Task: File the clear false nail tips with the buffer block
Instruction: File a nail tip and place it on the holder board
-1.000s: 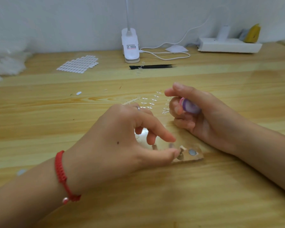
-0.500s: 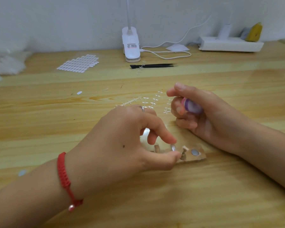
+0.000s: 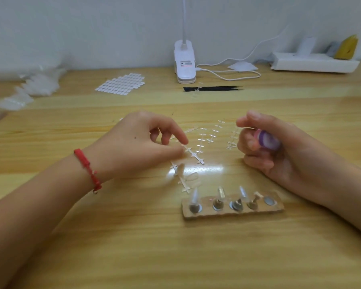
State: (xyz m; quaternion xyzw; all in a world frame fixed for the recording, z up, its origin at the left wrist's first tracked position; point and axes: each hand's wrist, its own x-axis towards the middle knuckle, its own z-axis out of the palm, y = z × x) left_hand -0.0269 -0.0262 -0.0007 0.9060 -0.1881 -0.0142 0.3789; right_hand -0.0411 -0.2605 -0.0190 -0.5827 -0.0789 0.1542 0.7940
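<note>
My right hand (image 3: 283,155) grips a purple and white buffer block (image 3: 268,140), held just above the wooden table at centre right. My left hand (image 3: 133,147), with a red cord at the wrist, pinches a clear plastic strip of nail tips (image 3: 196,157) between thumb and index finger. More clear strips (image 3: 214,132) lie between the two hands. In front of them sits a small brown holder board (image 3: 278,207) with several metal pegs. Three pegs carry clear false nail tips (image 3: 195,196). Loose clear tips (image 3: 192,177) lie just behind the board.
At the back stand a white clip lamp base (image 3: 184,63) with its cable, black tweezers (image 3: 213,88), a sheet of small white adhesive tabs (image 3: 121,84) and a white power strip (image 3: 313,64). Clear plastic bags (image 3: 35,84) are piled at the far left.
My left hand has left the holder board and moved back and left to the clear strips, uncovering the board and its tips. The right hand keeps the buffer block, barely moved.
</note>
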